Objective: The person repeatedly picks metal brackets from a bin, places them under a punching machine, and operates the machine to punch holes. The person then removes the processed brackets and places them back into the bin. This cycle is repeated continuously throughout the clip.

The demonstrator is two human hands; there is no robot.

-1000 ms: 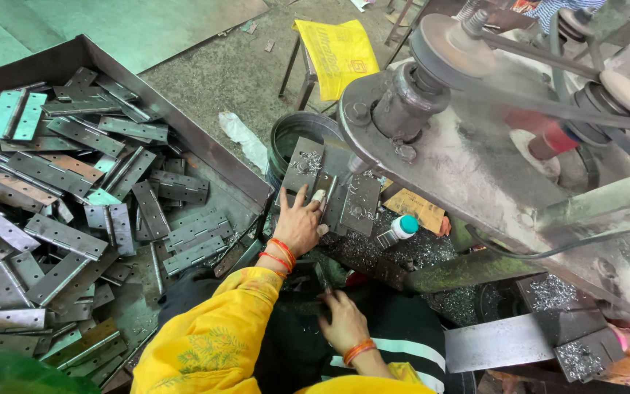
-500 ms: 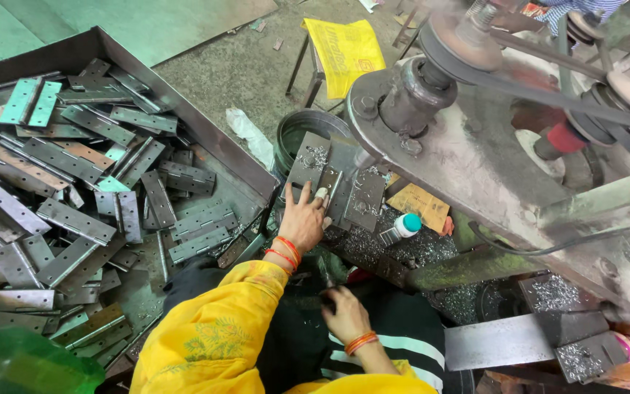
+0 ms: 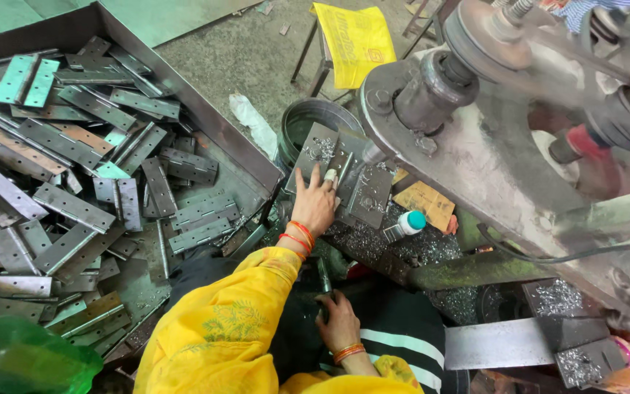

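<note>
Little has moved: your left hand (image 3: pixel 315 206), fingers spread, presses the hinge plate (image 3: pixel 329 164); right hand (image 3: pixel 338 321) grips a lever (image 3: pixel 324 277).

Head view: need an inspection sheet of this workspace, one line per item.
Surface: machine bed strewn with metal shavings.
Job's things: hinge plate lying on the bed under the spindle; left hand flat against it.
Clutter: tray heaped with metal hinges; white bottle with teal cap; yellow bag on a stool.
Grips: left hand open, pressing; right hand low by the lap on a dark lever, grip unclear.
Cables: black cable draped over the machine.
Surroundings: belt pulley; concrete floor.
</note>
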